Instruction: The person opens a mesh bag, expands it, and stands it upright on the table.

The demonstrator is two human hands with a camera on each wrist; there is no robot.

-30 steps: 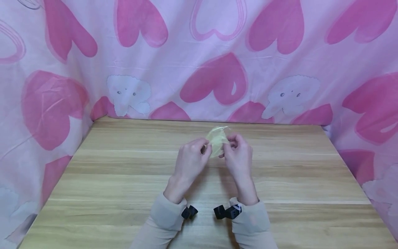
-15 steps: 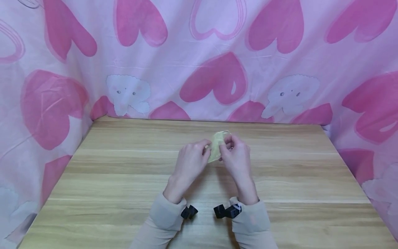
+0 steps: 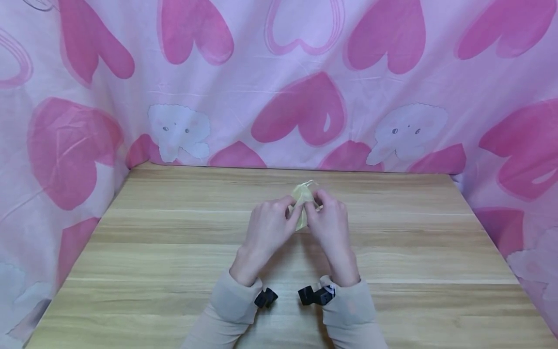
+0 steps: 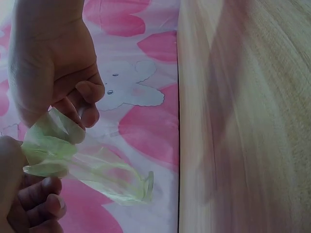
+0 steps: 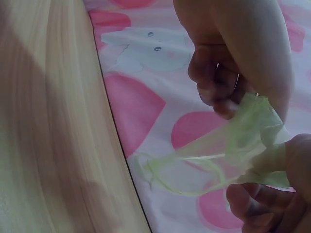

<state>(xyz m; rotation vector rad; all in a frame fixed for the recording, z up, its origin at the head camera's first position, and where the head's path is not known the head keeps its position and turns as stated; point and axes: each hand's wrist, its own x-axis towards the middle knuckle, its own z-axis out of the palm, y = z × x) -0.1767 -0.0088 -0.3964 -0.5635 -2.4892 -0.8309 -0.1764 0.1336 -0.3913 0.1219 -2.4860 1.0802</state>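
A small sheer pale yellow-green drawstring pouch (image 3: 303, 193) is held above the table between both hands, with its corded end pointing away from the person. My left hand (image 3: 271, 223) pinches its left side between thumb and fingers. From the other side, my right hand (image 3: 329, 220) pinches it too, thumbs nearly meeting. In the left wrist view the thin pouch (image 4: 102, 167) looks bunched near the fingers and hangs looser toward its corded end. The right wrist view shows the same pouch (image 5: 204, 155) with a thumb partly behind its see-through fabric. Its inside holds nothing I can make out.
The wood-grain table (image 3: 152, 252) spreads out around the forearms. A pink curtain (image 3: 235, 97) with hearts and white cartoon animals rises behind the table and along both sides. Black wrist cameras (image 3: 266, 297) sit at the sleeve cuffs.
My right hand has shifted left, closer to the left hand. The pouch, spread wider a second ago, has turned and is now gathered narrower between the fingers. The left hand has hardly moved.
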